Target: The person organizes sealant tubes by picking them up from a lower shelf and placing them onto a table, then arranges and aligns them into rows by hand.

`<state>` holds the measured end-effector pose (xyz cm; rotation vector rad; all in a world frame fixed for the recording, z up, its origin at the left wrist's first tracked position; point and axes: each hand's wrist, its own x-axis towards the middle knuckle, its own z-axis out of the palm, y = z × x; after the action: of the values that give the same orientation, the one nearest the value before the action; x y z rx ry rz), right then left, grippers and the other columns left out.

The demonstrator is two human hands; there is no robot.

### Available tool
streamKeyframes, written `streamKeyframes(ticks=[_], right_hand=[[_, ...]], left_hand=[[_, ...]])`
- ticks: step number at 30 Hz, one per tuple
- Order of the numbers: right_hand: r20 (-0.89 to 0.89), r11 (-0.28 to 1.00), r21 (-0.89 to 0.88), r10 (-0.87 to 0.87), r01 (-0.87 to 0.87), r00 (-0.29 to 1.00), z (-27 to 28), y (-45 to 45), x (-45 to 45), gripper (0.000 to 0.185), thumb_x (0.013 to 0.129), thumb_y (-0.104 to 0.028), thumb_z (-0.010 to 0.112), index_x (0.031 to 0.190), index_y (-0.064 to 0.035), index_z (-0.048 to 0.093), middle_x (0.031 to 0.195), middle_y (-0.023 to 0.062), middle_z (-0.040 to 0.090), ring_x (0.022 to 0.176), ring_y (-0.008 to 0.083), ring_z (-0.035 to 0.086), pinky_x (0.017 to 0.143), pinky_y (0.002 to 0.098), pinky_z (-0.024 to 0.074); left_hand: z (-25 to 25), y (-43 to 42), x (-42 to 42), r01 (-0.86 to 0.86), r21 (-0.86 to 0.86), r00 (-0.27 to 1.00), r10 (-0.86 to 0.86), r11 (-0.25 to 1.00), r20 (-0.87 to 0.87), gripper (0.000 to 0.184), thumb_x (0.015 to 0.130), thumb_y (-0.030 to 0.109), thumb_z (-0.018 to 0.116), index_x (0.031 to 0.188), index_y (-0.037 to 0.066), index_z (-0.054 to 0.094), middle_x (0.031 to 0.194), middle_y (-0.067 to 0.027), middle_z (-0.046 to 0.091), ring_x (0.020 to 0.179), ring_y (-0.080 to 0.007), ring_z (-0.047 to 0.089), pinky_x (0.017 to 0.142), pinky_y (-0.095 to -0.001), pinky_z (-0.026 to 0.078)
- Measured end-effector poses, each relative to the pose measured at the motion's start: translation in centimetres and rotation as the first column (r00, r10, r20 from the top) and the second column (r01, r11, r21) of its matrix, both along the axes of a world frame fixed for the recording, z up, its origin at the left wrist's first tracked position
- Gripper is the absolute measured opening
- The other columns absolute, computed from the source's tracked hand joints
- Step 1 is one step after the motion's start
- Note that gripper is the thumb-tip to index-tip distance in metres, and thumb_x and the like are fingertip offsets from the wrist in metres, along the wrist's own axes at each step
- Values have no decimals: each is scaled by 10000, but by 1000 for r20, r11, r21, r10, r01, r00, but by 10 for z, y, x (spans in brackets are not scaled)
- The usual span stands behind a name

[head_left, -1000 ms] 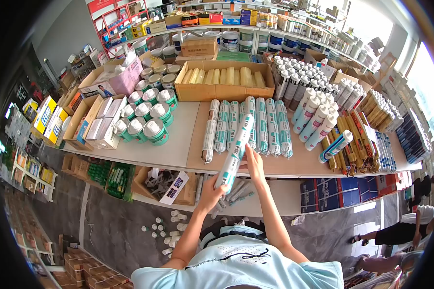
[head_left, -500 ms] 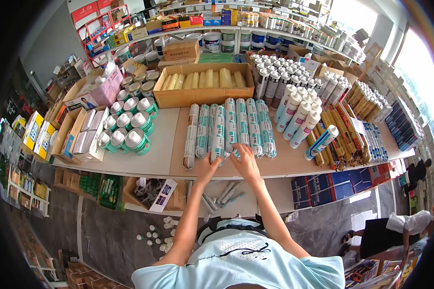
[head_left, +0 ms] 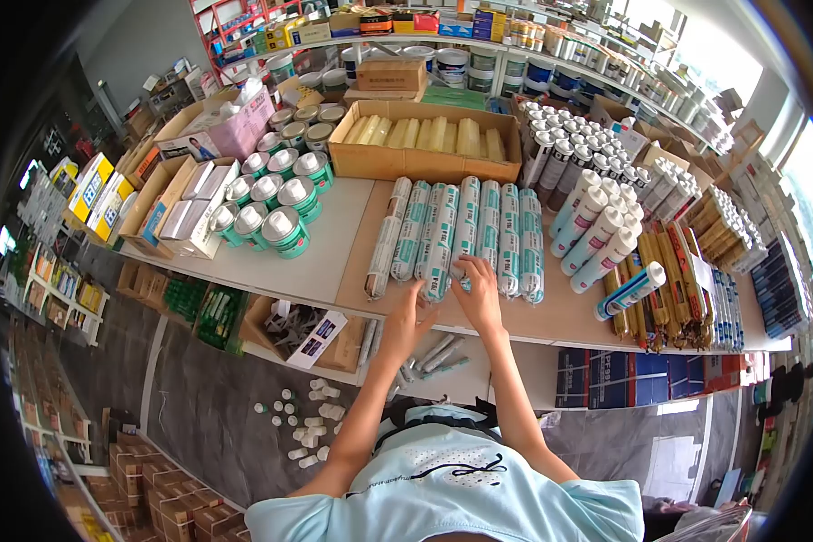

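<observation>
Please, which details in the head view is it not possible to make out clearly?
In the head view:
Near ends of some glossy white-and-green cylindrical packs: hidden by the bare right hand.
Fine print on these packs: too small.
Whether the bare left hand touches a pack: unclear from this angle.
Lower parts of the pale yellow sticks: hidden by the brown cardboard box.
Back of the white lower shelf: hidden by the white-and-tan tabletop.

The left hand (head_left: pixel 405 325) and right hand (head_left: pixel 479 296) are at the near ends of white-and-green tubes (head_left: pixel 443 237) on the worktop (head_left: pixel 341 242). A cardboard box (head_left: pixel 406 164) stands behind
</observation>
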<state>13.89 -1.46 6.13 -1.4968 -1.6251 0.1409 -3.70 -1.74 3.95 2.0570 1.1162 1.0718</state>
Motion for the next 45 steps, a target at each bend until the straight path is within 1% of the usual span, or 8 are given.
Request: streamKeyframes(ticks=[12, 16, 18, 22, 25, 27, 30, 45], right_hand=[[69, 999, 44, -24, 20, 997, -6, 3, -2, 337, 741, -33, 615, 1076, -24, 583, 1170, 114, 552, 1116, 333, 476, 988, 448, 361], [88, 999, 44, -26, 22, 996, -7, 1, -2, 344, 740, -37, 619, 1082, -24, 581, 1171, 113, 550, 1118, 336, 475, 996, 450, 355], [92, 999, 48, -24, 20, 995, -8, 2, -2, 347, 739, -39, 620, 1084, -24, 580, 1174, 115, 549, 1118, 339, 473, 1000, 451, 353], [111, 998, 53, -39, 33, 993, -8, 2, -4, 359, 735, -42, 622, 1090, -25, 578, 1186, 122, 543, 1117, 352, 469, 1016, 458, 345], [119, 998, 52, -46, 40, 992, -8, 2, -5, 371, 732, -39, 620, 1100, -30, 574, 1195, 127, 537, 1116, 359, 468, 1022, 463, 339], [126, 998, 50, -41, 35, 991, -8, 0, -4, 377, 731, -37, 619, 1105, -32, 573, 1197, 127, 536, 1115, 359, 468, 1022, 463, 339], [125, 998, 48, -32, 27, 992, -7, -2, -3, 387, 728, -33, 618, 1112, -37, 570, 1201, 127, 533, 1115, 358, 469, 1021, 464, 339], [132, 998, 52, -53, 46, 990, -9, -2, -6, 411, 716, -29, 631, 1122, -55, 566, 1216, 108, 527, 1127, 354, 465, 1016, 459, 346]], left_hand=[[-9, 2, 10, -44, 89, 997, 49, 995, -53, 478, 876, 93, 611, 1303, 27, 404, 1037, -197, 577, 883, -355, 597, 720, -412, 490], [-17, 28, 19, 2, 45, 999, 1, 999, -47, 482, 881, 98, 610, 1303, 1, 396, 1020, -203, 582, 863, -347, 604, 707, -410, 490], [-19, 37, 24, -14, 95, 1000, 13, 995, 5, 508, 864, 76, 641, 1308, 3, 406, 852, -147, 600, 728, -266, 606, 642, -368, 478], [-11, 40, 22, -8, 56, 1000, 8, 998, 13, 492, 850, 77, 658, 1281, -4, 434, 828, -136, 600, 692, -268, 603, 618, -364, 482], [4, 32, 19, -41, 95, 999, 43, 995, -23, 485, 829, 89, 677, 1261, 12, 471, 879, -141, 600, 785, -291, 599, 681, -380, 488], [15, 29, 17, -61, 267, 983, 105, 962, -154, 560, 794, 108, 696, 1294, 46, 450, 1022, -162, 571, 892, -297, 566, 739, -386, 482], [15, 27, 19, -74, 306, 985, 118, 949, -130, 581, 768, 92, 703, 1304, 96, 477, 1088, -128, 564, 972, -291, 537, 790, -402, 460], [1, 29, 20, -101, 333, 976, 159, 938, -152, 546, 798, 159, 690, 1311, 129, 508, 1149, -44, 603, 1007, -241, 544, 837, -386, 399]])
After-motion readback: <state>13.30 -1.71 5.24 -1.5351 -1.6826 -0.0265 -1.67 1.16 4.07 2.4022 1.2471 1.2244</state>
